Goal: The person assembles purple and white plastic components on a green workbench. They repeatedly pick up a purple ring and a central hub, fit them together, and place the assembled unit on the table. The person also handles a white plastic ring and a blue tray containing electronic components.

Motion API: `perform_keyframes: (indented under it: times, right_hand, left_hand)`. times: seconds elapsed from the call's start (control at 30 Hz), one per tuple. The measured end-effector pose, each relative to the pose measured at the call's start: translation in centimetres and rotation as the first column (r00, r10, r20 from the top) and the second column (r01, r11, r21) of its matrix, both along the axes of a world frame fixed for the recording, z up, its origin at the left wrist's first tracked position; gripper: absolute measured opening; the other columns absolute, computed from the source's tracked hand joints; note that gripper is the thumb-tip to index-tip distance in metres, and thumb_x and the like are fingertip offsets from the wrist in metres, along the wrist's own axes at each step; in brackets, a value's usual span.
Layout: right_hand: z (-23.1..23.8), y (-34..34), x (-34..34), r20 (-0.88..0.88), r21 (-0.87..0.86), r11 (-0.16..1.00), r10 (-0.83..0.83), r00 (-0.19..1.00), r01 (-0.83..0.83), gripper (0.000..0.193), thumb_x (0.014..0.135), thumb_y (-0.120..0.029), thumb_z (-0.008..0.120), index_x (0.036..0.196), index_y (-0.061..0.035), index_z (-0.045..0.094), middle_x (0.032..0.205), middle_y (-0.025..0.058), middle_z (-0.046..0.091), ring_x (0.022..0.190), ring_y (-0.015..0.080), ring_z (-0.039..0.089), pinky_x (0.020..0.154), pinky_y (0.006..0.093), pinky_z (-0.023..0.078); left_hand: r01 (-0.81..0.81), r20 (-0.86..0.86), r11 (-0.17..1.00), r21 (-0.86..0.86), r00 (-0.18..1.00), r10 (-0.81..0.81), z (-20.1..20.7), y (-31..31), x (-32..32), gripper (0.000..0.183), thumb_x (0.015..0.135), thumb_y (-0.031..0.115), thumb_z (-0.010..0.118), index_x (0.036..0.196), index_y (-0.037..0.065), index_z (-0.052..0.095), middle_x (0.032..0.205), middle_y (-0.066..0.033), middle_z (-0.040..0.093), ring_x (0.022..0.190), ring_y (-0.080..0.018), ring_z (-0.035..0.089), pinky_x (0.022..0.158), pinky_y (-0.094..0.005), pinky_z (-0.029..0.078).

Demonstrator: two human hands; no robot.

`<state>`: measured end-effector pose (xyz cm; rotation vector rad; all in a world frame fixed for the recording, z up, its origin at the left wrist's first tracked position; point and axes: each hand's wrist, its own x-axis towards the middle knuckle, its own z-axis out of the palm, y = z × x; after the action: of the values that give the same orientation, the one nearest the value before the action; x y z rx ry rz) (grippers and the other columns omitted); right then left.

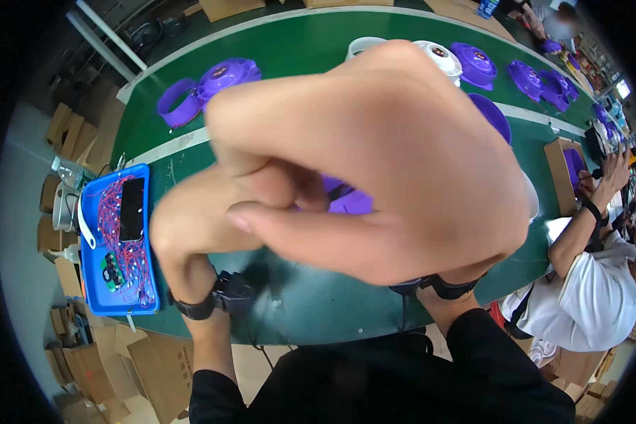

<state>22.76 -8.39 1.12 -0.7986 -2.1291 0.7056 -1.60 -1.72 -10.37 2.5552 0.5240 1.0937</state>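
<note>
My right hand (pixel 417 155) looms large and blurred at the centre, its fingers curled and its thumb bent toward them in a closed pinch. Whatever lies in that pinch is hidden. Behind and to its left is my left hand (pixel 198 212), reaching inward with its fingers bent, mostly covered by the right. The two hands meet or overlap near the fingertips; I cannot tell what the left one grips. Through the gap below the right fingers shows a purple plastic part (pixel 353 205) with a dark area; whether a hand touches it is unclear.
A blue tray (pixel 148 268) at left holds red wires (pixel 109 212), a black phone (pixel 131 210) and a green circuit board (pixel 110 271). Purple housings (pixel 226 74) and a white one (pixel 442 60) stand along the green table's far side. At right a co-worker's hand (pixel 615 173) is beside a cardboard box (pixel 558 177).
</note>
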Motion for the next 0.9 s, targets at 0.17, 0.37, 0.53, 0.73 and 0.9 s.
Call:
perform_keyframes:
  times: [0.17,0.37,0.53,0.73,0.9]
  right_hand:
    - [-0.2,0.5,-1.2,-0.045,0.215,0.961,-0.167,0.985,0.173,0.016,0.071,0.001,0.07,0.077,-0.0005,0.055,0.061,0.0047,0.05,0.051,0.0181,0.048,0.05,0.0265,0.04]
    - [-0.5,1.9,-3.2,-0.246,0.264,0.937,-0.166,0.955,0.231,0.017,0.075,-0.001,0.068,0.085,0.0001,0.055,0.068,0.0061,0.055,0.058,0.015,0.053,0.056,0.0249,0.043]
    - [-0.3,1.7,-2.7,-0.453,0.163,0.891,-0.313,0.835,0.423,0.018,0.079,-0.003,0.066,0.093,0.0015,0.055,0.071,0.0094,0.059,0.061,0.0161,0.058,0.059,0.0259,0.048]
    - [0.0,2.1,-2.5,-0.666,0.1,0.829,-0.355,0.656,0.55,0.022,0.085,-0.006,0.063,0.103,0.0031,0.055,0.074,0.0133,0.065,0.066,0.0175,0.064,0.064,0.0271,0.054]
    - [0.7,0.5,2.4,-0.66,0.093,0.844,-0.345,0.667,0.528,0.02,0.092,-0.004,0.056,0.108,0.0063,0.058,0.095,0.0202,0.068,0.08,0.0234,0.069,0.073,0.0296,0.056]
  left_hand:
    - [0.327,-0.355,0.842,-0.43,0.796,-0.49,9.6,4.6,1.1,0.017,0.082,0.008,0.07,0.095,-0.003,0.067,0.074,-0.0113,0.065,0.059,-0.0183,0.059,0.056,-0.028,0.045]
    - [0.005,0.074,0.92,-0.393,0.997,0.026,10.7,2.6,-3.8,0.021,0.087,0.009,0.069,0.102,-0.004,0.064,0.076,-0.0024,0.065,0.06,-0.003,0.052,0.05,-0.0183,0.037]
    - [-0.026,0.019,0.993,-0.111,0.999,0.028,11.3,1.4,0.2,0.023,0.078,0.0,0.073,0.101,-0.002,0.068,0.078,-0.0057,0.067,0.063,-0.0098,0.059,0.055,-0.0239,0.045]
    - [0.192,0.052,0.96,0.204,0.977,-0.207,9.4,0.7,4.2,0.029,0.073,-0.011,0.068,0.101,-0.005,0.067,0.093,-0.014,0.066,0.072,-0.0193,0.063,0.064,-0.0268,0.05]
    - [0.092,0.414,0.987,0.131,0.9,-0.139,8.8,0.7,7.1,0.025,0.083,-0.004,0.061,0.108,-0.002,0.061,0.11,-0.0115,0.061,0.093,-0.0141,0.06,0.067,-0.0234,0.05]
